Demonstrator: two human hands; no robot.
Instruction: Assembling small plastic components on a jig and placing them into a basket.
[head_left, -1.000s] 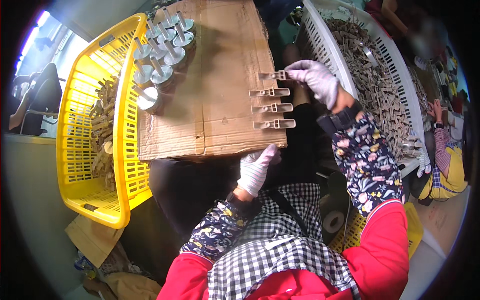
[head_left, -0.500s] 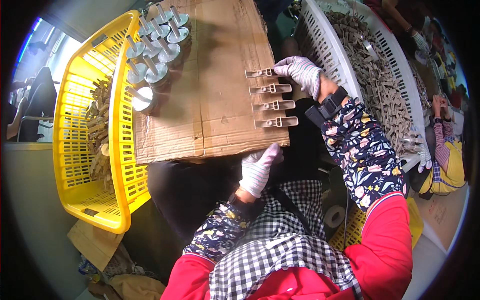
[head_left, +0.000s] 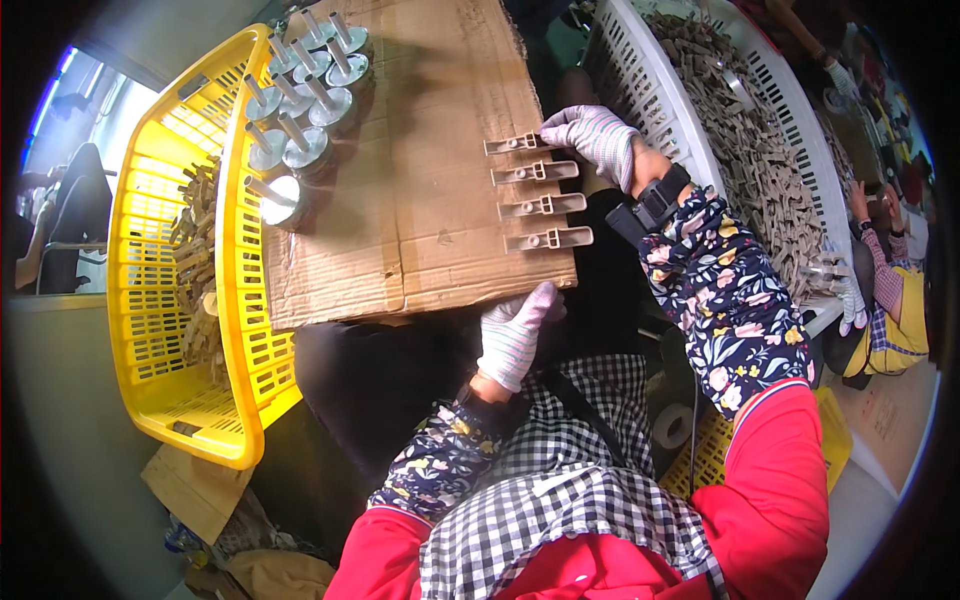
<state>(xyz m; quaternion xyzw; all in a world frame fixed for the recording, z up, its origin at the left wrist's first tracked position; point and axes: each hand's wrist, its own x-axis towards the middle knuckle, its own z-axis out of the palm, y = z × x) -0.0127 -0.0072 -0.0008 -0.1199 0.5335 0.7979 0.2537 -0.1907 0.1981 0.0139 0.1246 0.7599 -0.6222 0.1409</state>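
A sheet of brown cardboard (head_left: 440,205) lies over my lap. My left hand (head_left: 513,338), in a striped white glove, is closed on its near edge, thumb on top. Along the right edge several flat beige plastic pieces, each with a round boss in its middle, form a column. The farthest piece (head_left: 512,145) has its right end between the thumb and fingers of my gloved right hand (head_left: 598,137). Below it are a second piece (head_left: 535,173), a third piece (head_left: 543,206) and the nearest piece (head_left: 550,239), their right ends sticking out past the cardboard.
Several metal discs with upright rods (head_left: 305,148) stand at the cardboard's far left. A yellow basket (head_left: 240,300) with beige parts is on the left. On the right, a white crate (head_left: 680,125) holds many beige pieces. Another person's gloved hand (head_left: 852,303) is beyond it.
My right hand and the farthest piece have shifted very slightly left. The left hand keeps its hold on the cardboard edge. The view has tilted a little.
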